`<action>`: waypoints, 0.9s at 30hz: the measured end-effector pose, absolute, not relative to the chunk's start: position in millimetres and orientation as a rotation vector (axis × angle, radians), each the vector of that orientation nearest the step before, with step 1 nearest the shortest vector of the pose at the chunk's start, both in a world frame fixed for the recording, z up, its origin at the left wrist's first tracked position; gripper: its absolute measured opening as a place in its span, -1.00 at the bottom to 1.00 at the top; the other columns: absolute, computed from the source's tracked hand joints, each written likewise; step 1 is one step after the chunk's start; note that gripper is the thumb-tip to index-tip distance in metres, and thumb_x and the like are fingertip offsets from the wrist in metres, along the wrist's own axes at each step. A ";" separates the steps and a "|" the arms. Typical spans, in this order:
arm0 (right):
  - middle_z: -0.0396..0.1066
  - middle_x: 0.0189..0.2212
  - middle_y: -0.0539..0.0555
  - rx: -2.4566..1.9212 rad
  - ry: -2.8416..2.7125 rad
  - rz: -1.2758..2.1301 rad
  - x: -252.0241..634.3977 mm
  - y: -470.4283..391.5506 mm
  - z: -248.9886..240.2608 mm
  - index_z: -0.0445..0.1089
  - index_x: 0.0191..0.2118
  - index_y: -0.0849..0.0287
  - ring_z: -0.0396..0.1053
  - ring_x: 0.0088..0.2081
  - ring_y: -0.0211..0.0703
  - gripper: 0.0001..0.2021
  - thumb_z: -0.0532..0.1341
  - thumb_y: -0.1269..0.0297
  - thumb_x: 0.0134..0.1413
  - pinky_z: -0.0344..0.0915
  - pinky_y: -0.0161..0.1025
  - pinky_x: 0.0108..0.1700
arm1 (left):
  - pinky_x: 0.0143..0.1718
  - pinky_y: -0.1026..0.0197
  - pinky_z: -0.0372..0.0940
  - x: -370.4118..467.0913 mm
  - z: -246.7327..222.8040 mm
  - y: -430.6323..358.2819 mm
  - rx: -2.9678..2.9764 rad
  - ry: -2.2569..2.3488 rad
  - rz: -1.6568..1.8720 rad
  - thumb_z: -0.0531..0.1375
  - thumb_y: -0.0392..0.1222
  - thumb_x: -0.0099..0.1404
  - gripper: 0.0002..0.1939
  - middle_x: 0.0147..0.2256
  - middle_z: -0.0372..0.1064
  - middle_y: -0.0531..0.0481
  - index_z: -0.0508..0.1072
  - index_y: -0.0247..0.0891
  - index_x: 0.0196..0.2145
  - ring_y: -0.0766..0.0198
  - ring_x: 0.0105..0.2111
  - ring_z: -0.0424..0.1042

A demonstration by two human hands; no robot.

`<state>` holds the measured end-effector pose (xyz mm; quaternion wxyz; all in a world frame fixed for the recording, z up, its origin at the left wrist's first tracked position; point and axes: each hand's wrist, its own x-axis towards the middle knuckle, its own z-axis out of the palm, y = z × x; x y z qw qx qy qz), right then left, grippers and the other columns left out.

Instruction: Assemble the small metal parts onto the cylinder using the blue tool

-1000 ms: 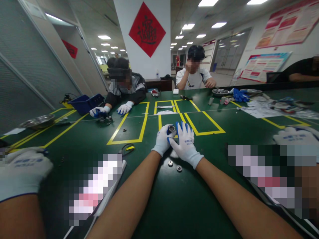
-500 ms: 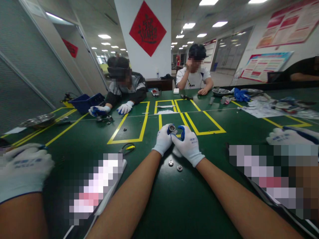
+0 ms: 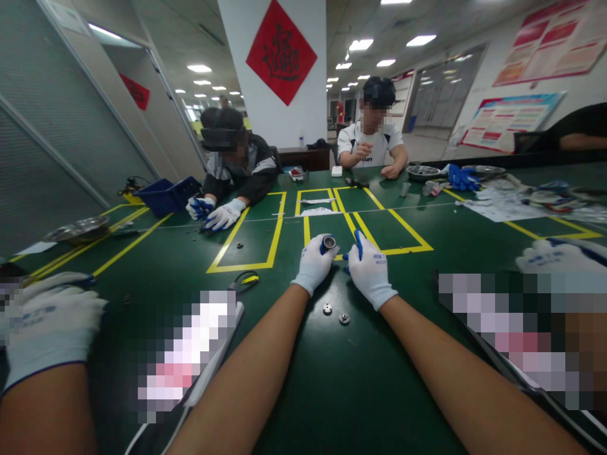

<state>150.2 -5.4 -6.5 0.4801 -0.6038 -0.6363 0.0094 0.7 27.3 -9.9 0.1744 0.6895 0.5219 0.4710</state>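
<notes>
In a white glove with blue palm, my left hand (image 3: 313, 262) grips a small round metal part (image 3: 328, 242) whose hollow end faces up. My right hand (image 3: 368, 268), gloved the same way, is just to the right, apart from the part, with its thumb and fingers spread and nothing visible between them. Two small metal discs lie on the green table below my hands, one disc (image 3: 327, 308) to the left and the other disc (image 3: 344, 319) to the right.
Yellow tape (image 3: 277, 230) marks rectangles on the table. A blue bin (image 3: 165, 197), a person's gloved hands (image 3: 224, 215) and a metal bowl (image 3: 423, 172) are farther back. Other gloved hands are at the left (image 3: 52, 322) and right (image 3: 559, 256) edges. Papers (image 3: 497, 202) lie at right.
My right hand has moved right, away from my left hand and the metal part, and its fingers have opened. Across the table, the person's gloved hands at left have come together.
</notes>
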 end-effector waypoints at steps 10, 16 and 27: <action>0.63 -0.20 0.06 -1.549 -1.587 0.065 157.0 -12.9 -0.8 0.64 -0.24 0.10 0.40 0.12 0.10 -0.68 0.10 0.36 0.12 0.17 0.07 0.33 | 0.13 0.02 0.35 0.9 -10.7 27.8 1.954 1.485 1.337 0.33 -0.14 0.26 -0.64 -0.02 0.54 -0.16 0.51 -0.26 0.00 0.07 0.01 0.50; 0.62 -0.23 0.08 -1.464 -1.597 0.085 153.2 -14.4 -2.4 0.61 -0.26 0.11 0.44 0.09 0.07 -0.68 0.07 0.34 0.16 0.26 0.00 0.26 | 0.13 0.01 0.35 0.9 -10.8 26.8 1.948 1.468 1.338 0.33 -0.17 0.26 -0.64 -0.02 0.53 -0.17 0.50 -0.26 0.00 0.06 0.01 0.49; 0.49 0.10 0.24 -1.403 -1.571 0.123 150.4 -7.7 -7.7 0.45 0.16 0.26 0.47 0.10 0.07 -0.56 0.12 0.25 0.22 0.33 0.00 0.23 | 0.14 0.03 0.35 0.7 -10.0 27.7 1.969 1.490 1.327 0.33 -0.14 0.26 -0.64 -0.01 0.54 -0.15 0.50 -0.25 0.00 0.07 0.02 0.50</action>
